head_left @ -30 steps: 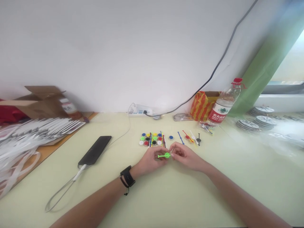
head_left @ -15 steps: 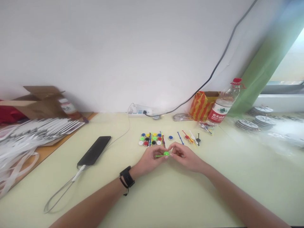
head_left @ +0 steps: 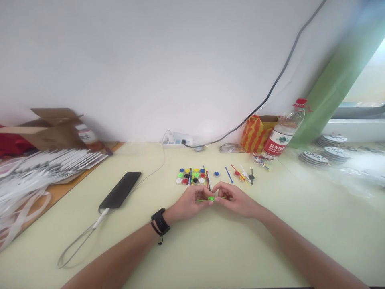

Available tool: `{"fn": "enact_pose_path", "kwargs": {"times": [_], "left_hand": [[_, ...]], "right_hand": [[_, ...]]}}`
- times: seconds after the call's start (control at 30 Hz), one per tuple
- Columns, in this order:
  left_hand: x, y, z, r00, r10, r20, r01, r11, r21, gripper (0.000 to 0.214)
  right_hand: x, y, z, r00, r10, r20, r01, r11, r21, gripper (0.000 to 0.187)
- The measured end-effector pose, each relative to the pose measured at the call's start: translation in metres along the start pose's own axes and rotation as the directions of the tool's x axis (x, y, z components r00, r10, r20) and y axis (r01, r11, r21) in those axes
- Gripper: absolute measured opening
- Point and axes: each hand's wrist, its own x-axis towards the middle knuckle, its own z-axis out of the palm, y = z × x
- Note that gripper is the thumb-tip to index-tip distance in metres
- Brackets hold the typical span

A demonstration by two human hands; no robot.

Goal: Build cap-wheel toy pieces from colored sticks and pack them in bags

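Note:
My left hand [head_left: 195, 200] and my right hand [head_left: 236, 200] meet low over the table, each closed in a pinch on one small green plastic spinner arrow [head_left: 211, 198]. Its round hub shows between the fingertips, and a thin arm reaches into my left hand. Part of it is hidden by the right fingers. Just beyond my hands lie rows of small round discs [head_left: 185, 181] in several colours, with thin arrows among them. To the right are a lone blue disc [head_left: 216, 174], a blue arrow [head_left: 229, 175] and a black arrow with a disc [head_left: 252, 177].
A black phone [head_left: 120, 190] on a cable lies at left, near a heap of white packages [head_left: 60, 166] and a cardboard box [head_left: 55, 128]. At the back are a power strip [head_left: 177, 141] and a large bottle [head_left: 281, 134]. Stacked round boards [head_left: 314, 157] are at right.
The green spinner arrow has dipped slightly, and its hub looks flatter to my view. More of its arm shows toward my right hand. Both hands keep their pinch.

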Motion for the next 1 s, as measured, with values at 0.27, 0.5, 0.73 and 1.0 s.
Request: {"fn": "enact_pose_path", "kwargs": {"times": [0.27, 0.5, 0.73, 1.0], "left_hand": [[-0.001, 0.0, 0.004, 0.999, -0.033, -0.007, 0.033, 0.996, -0.084, 0.027], [0.002, -0.007, 0.004, 0.993, -0.044, -0.113, 0.03, 0.992, -0.124, 0.026], [0.004, -0.009, 0.004, 0.988, -0.076, -0.134, 0.038, 0.965, -0.261, 0.029], [0.004, -0.011, 0.004, 0.985, -0.055, -0.165, 0.007, 0.96, -0.28, 0.029]], "right_hand": [[0.002, 0.0, -0.001, 0.999, -0.024, -0.048, 0.023, 1.0, -0.004, 0.024], [0.003, 0.007, -0.002, 0.975, -0.004, -0.221, 0.003, 1.0, -0.005, 0.035], [0.001, 0.005, -0.005, 0.971, -0.066, -0.23, 0.055, 0.997, -0.053, 0.031], [-0.002, -0.001, -0.005, 0.993, 0.081, -0.091, -0.083, 0.996, -0.025, 0.065]]}}
